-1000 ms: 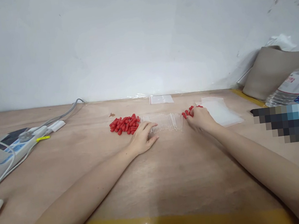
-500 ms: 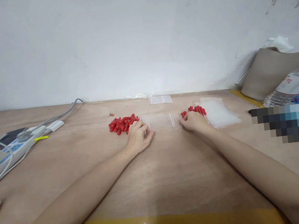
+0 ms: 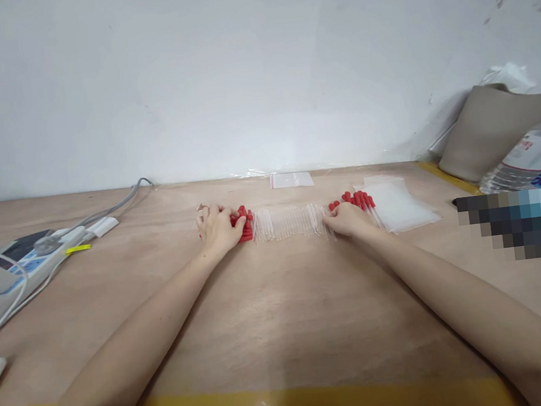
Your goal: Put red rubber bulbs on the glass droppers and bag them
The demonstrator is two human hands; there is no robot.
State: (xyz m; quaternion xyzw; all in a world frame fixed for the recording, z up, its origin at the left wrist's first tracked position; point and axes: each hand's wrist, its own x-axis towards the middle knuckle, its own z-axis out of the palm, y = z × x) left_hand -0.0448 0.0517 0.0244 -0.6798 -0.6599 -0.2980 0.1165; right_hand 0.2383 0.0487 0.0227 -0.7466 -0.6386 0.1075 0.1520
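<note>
Red pieces beneath left hand's spread fingers, right hand's bunched at clear tubes (any hold unclear).

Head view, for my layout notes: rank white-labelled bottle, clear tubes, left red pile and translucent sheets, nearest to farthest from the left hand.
1. Left red pile, at the left hand.
2. Clear tubes, right of the pile.
3. Translucent sheets, beyond the right hand.
4. White-labelled bottle, far right.

the head view looks forward and down from above the near side of the table, facing the wall, which fills the upper part. it takes in both forearms; the left hand and right hand appear small, well ahead, near mid-frame.
</note>
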